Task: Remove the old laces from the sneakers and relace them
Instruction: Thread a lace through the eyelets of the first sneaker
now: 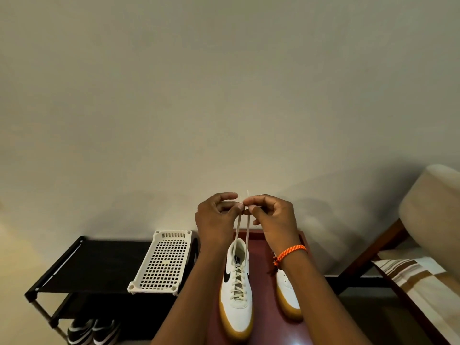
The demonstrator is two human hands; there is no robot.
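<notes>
One sneaker [236, 290] on the red table [263, 327] looks fully laced as I watch, my left hand [215, 219] and right hand [272, 216] each pinching a raised lace end [242, 227], while the second sneaker [288, 295] seems unlaced, so roughly half remains

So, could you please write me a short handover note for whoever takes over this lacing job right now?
Left hand and right hand each pinch one end of the cream lace, both ends pulled up taut above the near sneaker.
That sneaker stands on the dark red table, laced in crosses up to the top eyelets.
The second sneaker stands to its right, partly hidden by the right forearm; its lacing cannot be seen.
Done: lacing of the near sneaker.
Left: tie the ends, then check the second sneaker.
</notes>
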